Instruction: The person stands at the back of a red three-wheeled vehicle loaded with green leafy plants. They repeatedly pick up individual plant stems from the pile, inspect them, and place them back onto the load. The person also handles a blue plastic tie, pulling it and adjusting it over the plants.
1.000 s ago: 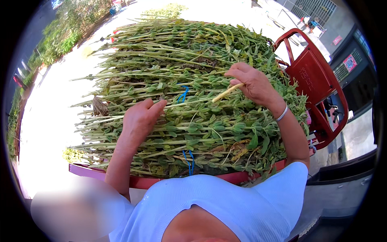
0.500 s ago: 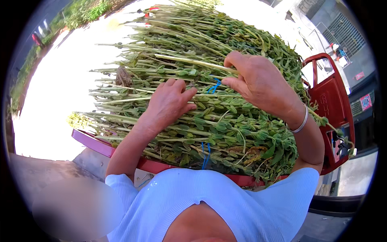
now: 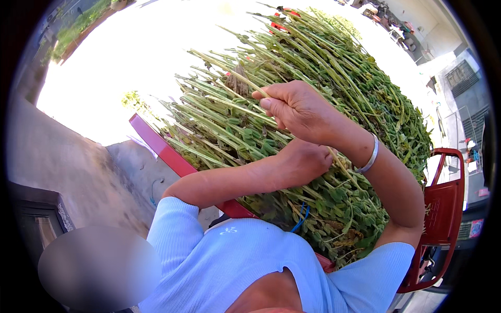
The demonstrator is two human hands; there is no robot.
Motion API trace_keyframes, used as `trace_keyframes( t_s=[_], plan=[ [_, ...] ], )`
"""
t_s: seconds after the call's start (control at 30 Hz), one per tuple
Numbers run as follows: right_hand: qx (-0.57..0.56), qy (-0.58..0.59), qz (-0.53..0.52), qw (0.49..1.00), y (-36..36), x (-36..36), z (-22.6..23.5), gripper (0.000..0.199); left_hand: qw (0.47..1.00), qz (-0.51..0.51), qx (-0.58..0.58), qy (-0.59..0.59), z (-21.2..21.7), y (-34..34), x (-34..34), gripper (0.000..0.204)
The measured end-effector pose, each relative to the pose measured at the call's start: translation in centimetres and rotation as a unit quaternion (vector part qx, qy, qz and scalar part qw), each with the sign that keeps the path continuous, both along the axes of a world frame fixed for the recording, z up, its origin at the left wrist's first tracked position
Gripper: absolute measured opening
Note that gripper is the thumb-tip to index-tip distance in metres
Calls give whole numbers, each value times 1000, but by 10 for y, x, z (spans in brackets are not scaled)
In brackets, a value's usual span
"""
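A thick heap of cut green plant stalks [image 3: 250, 122], leafy and bearing small pods like sesame, lies in front of me on a red-framed cart bed. My right hand [image 3: 297, 109] pinches a pale stalk [image 3: 229, 70] between thumb and fingers, its bare end pointing up to the far left. Just below, my left hand [image 3: 307, 163] is closed, with a stalk piece [image 3: 342, 166] coming out beside its fingers. Whether both hands grip one stalk is hidden by my right wrist. A silver bangle [image 3: 371, 154] circles that wrist.
The cart's red side rail [image 3: 169, 154] runs between my body and the heap. A red metal seat frame [image 3: 441, 214] stands at the right. Blue tie string [image 3: 301, 218] shows low in the stalks. A concrete wall [image 3: 68, 151] is at left.
My left hand has moved right and nearer, crossing under my right forearm, and closed. The right hand has shifted left and slightly nearer with the stalk. The view has turned, tilting the heap.
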State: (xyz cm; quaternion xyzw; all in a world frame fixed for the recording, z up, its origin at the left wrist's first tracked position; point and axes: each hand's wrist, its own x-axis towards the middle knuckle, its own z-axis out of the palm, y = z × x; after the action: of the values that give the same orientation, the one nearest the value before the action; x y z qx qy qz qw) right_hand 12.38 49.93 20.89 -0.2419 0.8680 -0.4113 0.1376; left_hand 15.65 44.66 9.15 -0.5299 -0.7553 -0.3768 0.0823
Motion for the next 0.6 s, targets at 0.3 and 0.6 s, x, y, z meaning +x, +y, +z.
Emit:
trace_keyframes(
  t_s=[0.3, 0.6],
  plan=[
    [103, 244, -8, 964, 67, 8, -6, 31, 980, 1, -165, 114, 21, -20, 1, 27],
    [99, 98, -207, 968, 171, 162, -31, 32, 966, -31, -222, 125, 48, -40, 5, 53]
  ],
)
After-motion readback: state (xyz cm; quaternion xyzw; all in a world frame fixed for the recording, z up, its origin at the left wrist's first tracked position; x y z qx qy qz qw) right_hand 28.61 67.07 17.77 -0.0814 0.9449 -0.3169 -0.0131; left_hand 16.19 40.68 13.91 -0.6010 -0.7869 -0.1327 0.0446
